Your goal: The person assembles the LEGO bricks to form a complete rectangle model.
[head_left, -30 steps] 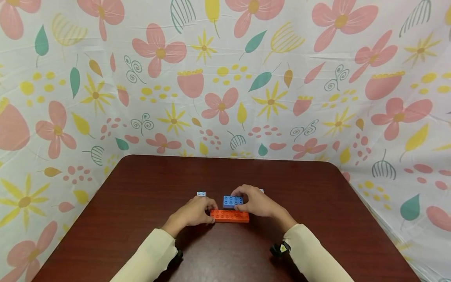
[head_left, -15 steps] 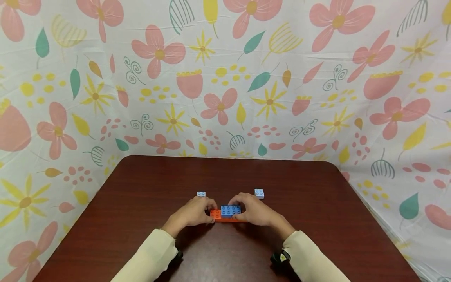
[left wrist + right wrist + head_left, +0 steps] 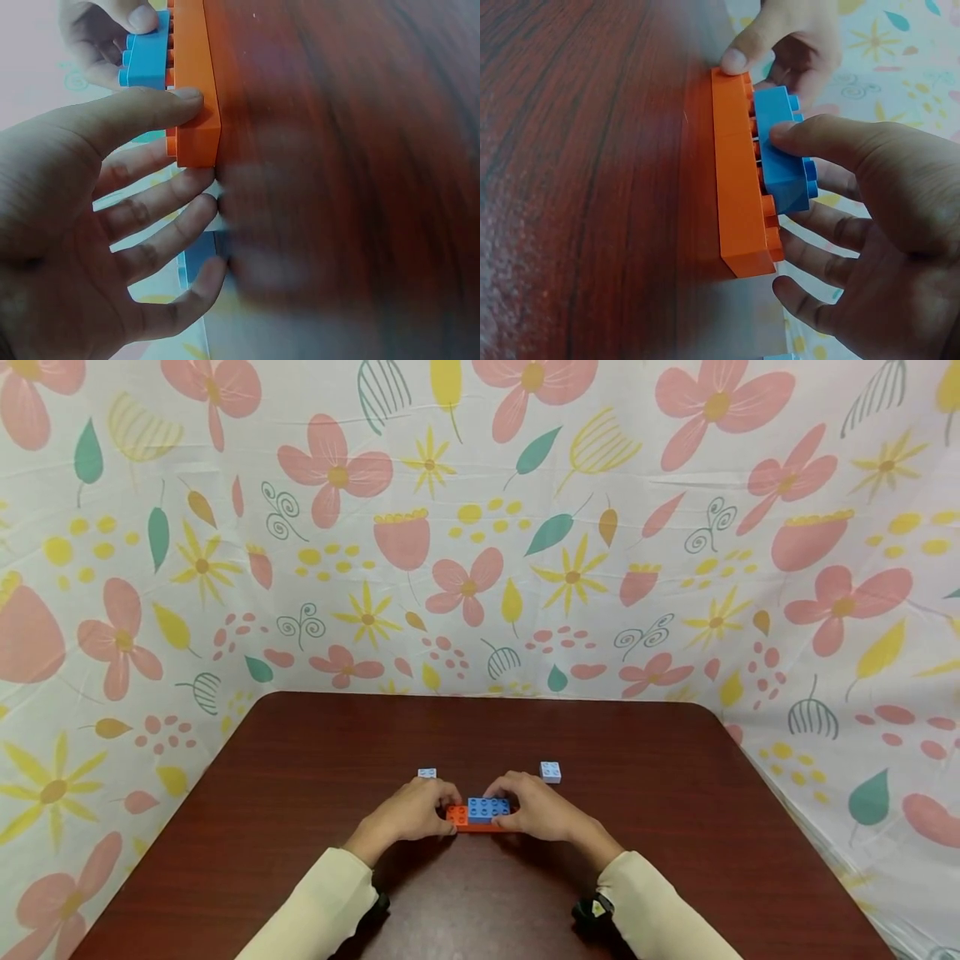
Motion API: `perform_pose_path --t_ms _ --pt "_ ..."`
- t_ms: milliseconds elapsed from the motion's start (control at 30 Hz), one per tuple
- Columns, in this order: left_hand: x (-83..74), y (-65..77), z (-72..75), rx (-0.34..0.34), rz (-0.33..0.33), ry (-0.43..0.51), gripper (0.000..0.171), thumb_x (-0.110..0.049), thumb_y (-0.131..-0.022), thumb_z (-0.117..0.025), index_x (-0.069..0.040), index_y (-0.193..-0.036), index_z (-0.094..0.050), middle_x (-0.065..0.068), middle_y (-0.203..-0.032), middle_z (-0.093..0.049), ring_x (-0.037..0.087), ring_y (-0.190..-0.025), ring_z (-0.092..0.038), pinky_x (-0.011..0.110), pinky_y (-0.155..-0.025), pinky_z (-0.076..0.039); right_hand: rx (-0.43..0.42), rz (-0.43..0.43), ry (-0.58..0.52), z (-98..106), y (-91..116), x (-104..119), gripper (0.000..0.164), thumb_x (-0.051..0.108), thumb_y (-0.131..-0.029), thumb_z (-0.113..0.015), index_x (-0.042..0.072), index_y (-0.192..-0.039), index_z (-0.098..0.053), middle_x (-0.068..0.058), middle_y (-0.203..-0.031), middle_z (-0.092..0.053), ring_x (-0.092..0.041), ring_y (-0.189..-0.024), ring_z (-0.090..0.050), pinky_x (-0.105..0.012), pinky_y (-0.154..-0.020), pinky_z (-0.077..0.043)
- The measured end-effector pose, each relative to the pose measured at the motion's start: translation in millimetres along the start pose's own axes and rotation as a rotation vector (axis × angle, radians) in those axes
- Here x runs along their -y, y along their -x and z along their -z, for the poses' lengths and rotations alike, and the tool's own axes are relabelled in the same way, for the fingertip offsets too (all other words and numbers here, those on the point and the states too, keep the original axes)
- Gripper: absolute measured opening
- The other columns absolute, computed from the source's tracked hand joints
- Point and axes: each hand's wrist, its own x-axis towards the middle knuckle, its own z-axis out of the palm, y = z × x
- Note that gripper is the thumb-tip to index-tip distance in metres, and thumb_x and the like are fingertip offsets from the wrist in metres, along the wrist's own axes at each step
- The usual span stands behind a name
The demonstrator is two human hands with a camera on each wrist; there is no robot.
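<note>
A long orange toy building brick [image 3: 457,816] lies on the table in the head view. My left hand [image 3: 411,810] pinches its left end, thumb [image 3: 187,105] on the near side and fingers behind. Over the brick's studs is a blue eight-stud brick [image 3: 487,810], pinched by my right hand [image 3: 546,808] with the thumb [image 3: 787,135] on its near face. In the right wrist view the blue brick [image 3: 780,176] sits along the orange brick's [image 3: 739,180] stud side, with stud sides still showing between them. Studs at both orange ends stay uncovered.
A small light-blue brick [image 3: 427,773] stands behind my left hand, partly hidden by it. Another small light-blue brick [image 3: 550,772] is behind my right hand. The dark wooden table [image 3: 480,893] reaches back to a flower-patterned cloth [image 3: 480,568].
My right hand has brought the blue brick from behind the orange brick nearer and down over its studs. The right light-blue brick came into full view. My left hand has kept its hold.
</note>
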Motion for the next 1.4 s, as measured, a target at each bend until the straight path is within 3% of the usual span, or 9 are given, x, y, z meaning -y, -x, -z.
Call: perform_pose_path --t_ms 233,433,633,833,1067,1400 --pt "-5.7 -5.5 -5.0 -0.057 -0.024 0.088 0.036 -0.033 -0.083 -0.086 -0.016 -0.112 -0.073 -0.001 -0.105 -0.076 0.014 -0.097 -0.069 0.038 -0.087 -0.055 -0.006 0.015 -0.030 -2 2 0 0.026 0.018 -0.090 -0.080 0.017 -0.115 -0.072 0.004 -0.104 -0.066 -0.009 -0.091 -0.057 -0.023 -0.077 -0.049" --pt "-9.9 -8.5 -8.1 -0.095 -0.032 0.114 0.022 -0.029 -0.087 -0.084 -0.018 -0.103 -0.073 -0.001 -0.097 -0.075 0.014 -0.088 -0.068 0.030 -0.079 -0.053 -0.009 0.020 -0.042 -3 4 -2 0.025 0.020 -0.091 -0.080 0.016 -0.114 -0.071 0.002 -0.106 -0.067 -0.010 -0.091 -0.059 -0.023 -0.077 -0.050" --pt "-9.8 -9.0 -8.8 -0.097 -0.032 0.123 0.020 -0.030 -0.088 -0.083 -0.020 -0.102 -0.073 -0.003 -0.095 -0.075 0.009 -0.085 -0.066 0.029 -0.077 -0.052 0.004 -0.018 -0.059 2 8 -1 0.027 0.021 -0.091 -0.080 0.016 -0.117 -0.072 0.004 -0.109 -0.068 -0.011 -0.094 -0.060 -0.025 -0.081 -0.052" --pt "-8.5 -9.1 -9.2 -0.092 -0.020 0.157 0.019 -0.028 -0.089 -0.083 -0.020 -0.103 -0.072 -0.003 -0.097 -0.075 0.014 -0.090 -0.069 0.031 -0.080 -0.052 -0.015 -0.023 -0.084 4 10 -7 0.029 0.020 -0.090 -0.081 0.012 -0.117 -0.073 0.000 -0.111 -0.071 -0.019 -0.097 -0.063 -0.033 -0.083 -0.055" --pt "-8.5 -7.1 -12.7 -0.078 0.020 0.199 0.019 -0.025 -0.088 -0.083 -0.019 -0.102 -0.071 -0.001 -0.097 -0.074 0.009 -0.086 -0.064 0.029 -0.078 -0.054 0.002 -0.062 -0.101 2 13 -10 0.027 0.019 -0.090 -0.081 0.013 -0.116 -0.074 0.003 -0.108 -0.070 -0.016 -0.095 -0.063 -0.027 -0.080 -0.053" --pt "-7.5 -8.2 -11.3 -0.083 -0.002 0.197 0.020 -0.022 -0.087 -0.084 -0.016 -0.102 -0.071 -0.001 -0.096 -0.074 0.010 -0.087 -0.065 0.029 -0.079 -0.054 -0.014 -0.055 -0.065 4 10 -8 0.027 0.020 -0.089 -0.082 0.012 -0.114 -0.075 0.000 -0.109 -0.072 -0.015 -0.096 -0.064 -0.027 -0.081 -0.054"
